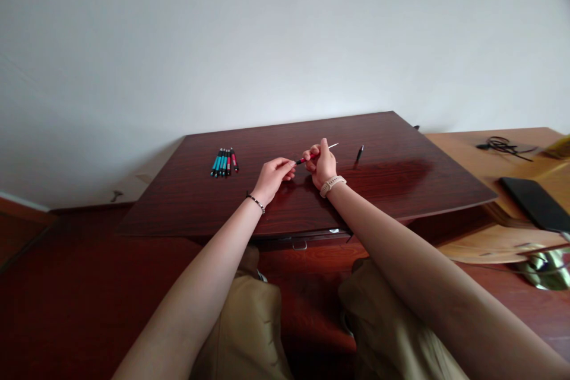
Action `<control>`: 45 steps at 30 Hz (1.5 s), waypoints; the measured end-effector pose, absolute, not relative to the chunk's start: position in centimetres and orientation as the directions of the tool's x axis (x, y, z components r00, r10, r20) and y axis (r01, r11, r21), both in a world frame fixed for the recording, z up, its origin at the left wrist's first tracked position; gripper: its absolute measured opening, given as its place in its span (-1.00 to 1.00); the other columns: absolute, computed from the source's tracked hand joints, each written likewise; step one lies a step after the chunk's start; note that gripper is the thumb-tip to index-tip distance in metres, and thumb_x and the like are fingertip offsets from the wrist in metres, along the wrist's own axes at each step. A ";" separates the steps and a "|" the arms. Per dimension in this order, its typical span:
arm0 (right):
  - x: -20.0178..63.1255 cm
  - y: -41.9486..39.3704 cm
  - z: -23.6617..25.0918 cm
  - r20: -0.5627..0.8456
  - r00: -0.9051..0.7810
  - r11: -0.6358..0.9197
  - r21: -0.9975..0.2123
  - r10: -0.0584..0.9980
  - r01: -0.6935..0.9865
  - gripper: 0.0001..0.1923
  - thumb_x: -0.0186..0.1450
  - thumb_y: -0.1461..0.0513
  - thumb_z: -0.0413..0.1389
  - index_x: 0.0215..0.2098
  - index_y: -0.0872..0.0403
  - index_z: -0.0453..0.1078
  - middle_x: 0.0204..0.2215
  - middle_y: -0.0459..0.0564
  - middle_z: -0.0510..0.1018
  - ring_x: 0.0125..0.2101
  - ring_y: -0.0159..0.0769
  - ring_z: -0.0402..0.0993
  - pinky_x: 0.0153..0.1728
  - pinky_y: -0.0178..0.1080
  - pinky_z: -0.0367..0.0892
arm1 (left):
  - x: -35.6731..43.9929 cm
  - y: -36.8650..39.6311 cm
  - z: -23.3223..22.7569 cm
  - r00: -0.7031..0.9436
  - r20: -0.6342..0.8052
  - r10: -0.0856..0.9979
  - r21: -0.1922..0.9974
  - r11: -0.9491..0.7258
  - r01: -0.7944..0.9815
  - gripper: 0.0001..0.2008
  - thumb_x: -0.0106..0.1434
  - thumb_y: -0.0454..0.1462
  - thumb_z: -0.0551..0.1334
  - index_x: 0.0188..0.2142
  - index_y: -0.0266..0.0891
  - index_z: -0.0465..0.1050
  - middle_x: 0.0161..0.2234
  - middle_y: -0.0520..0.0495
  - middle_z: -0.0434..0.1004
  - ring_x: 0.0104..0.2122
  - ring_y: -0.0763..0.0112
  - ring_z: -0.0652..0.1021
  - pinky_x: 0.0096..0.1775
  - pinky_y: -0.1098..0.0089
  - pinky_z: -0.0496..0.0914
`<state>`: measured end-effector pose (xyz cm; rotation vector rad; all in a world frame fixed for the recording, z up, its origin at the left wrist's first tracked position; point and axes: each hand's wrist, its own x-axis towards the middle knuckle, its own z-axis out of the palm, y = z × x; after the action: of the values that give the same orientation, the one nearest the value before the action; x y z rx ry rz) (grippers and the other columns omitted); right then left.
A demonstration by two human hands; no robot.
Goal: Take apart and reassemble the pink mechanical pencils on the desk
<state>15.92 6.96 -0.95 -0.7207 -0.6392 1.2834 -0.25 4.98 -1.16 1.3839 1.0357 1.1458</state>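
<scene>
Right hand (324, 165): gripping slim red-and-black plastic pen (307, 158) mid-barrel, fingers closed on it; thin white refill (332, 145) is sticking out the far end.
Left hand (275, 175): pinching pen's near black tip.
Pen: hovering just above dark wooden desk (401, 178), centre.
Handling: prob. light, stiff, smooth; refill looks bendy, so barrel is the better hold.
Nearby: row of teal and red pens (224, 162) lying at left; small black pen part (360, 153) at right.

Both arms are bare to above the elbow, the left hand (274, 175) with a thin dark bracelet (255, 202) at its wrist, the right hand (323, 167) with a pale watch strap (332, 184), and the legs in khaki trousers (249, 332).
</scene>
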 end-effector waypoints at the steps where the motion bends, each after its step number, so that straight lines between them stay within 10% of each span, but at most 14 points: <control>1: 15.9 7.0 -1.0 0.028 0.172 0.129 -0.780 0.985 -0.613 -0.33 0.42 -0.36 0.01 -0.46 -0.03 0.09 -0.61 -0.13 0.43 -0.73 -0.50 -0.05 -0.75 -0.34 -0.14 | -0.3 5.0 -1.2 0.179 0.114 0.977 0.993 -0.118 0.013 -0.60 0.20 0.04 0.48 -0.24 -0.27 0.63 -0.29 -0.14 0.66 -0.36 0.40 0.58 -0.29 0.37 0.45; 27: 16.1 6.3 0.0 -0.012 0.095 0.055 -0.737 0.995 -0.673 -0.35 0.44 -0.32 0.03 -0.47 -0.02 0.06 -0.62 -0.17 0.39 -0.73 -0.50 -0.05 -0.74 -0.38 -0.05 | -0.2 4.8 -1.0 0.196 0.147 0.969 0.988 -0.151 0.006 -0.58 0.27 0.07 0.44 -0.25 -0.26 0.60 -0.32 -0.11 0.62 -0.39 0.43 0.55 -0.32 0.38 0.42; 45: 15.7 6.3 -0.4 0.133 -0.109 0.037 -0.780 0.985 -0.624 -0.49 0.41 -0.24 0.16 -0.21 0.01 0.52 -0.55 -0.15 0.50 -0.66 -0.46 0.12 -0.62 -0.32 0.09 | 0.3 4.5 -0.6 0.145 0.174 0.974 0.980 -0.186 0.075 -0.61 0.28 0.00 0.44 -0.10 -0.22 0.50 -0.29 -0.08 0.66 -0.39 0.39 0.61 -0.38 0.44 0.45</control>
<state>15.70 6.29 -0.44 -0.5675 -0.8406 1.4914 0.34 4.49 -0.65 1.4700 1.0783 1.1919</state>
